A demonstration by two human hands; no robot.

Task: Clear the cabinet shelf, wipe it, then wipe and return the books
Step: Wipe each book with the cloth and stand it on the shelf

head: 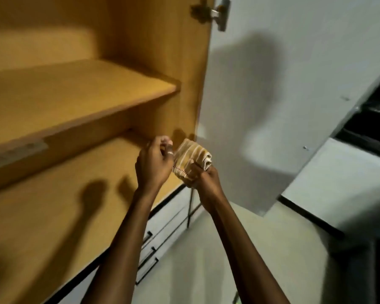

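Shelf (75, 93) bare, no books visible. Left hand (154, 163) and right hand (203, 178) both grip folded cloth (191, 159). Wiping, book return judged pending.

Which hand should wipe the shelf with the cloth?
Probably the left hand. Both hands grip the folded cloth, but the left is nearer the cabinet shelf, which lies on that side. The right hand is nearer the open door.

Both hands (176, 165) grip a folded cloth (191, 160) beside the shelf (75, 93).
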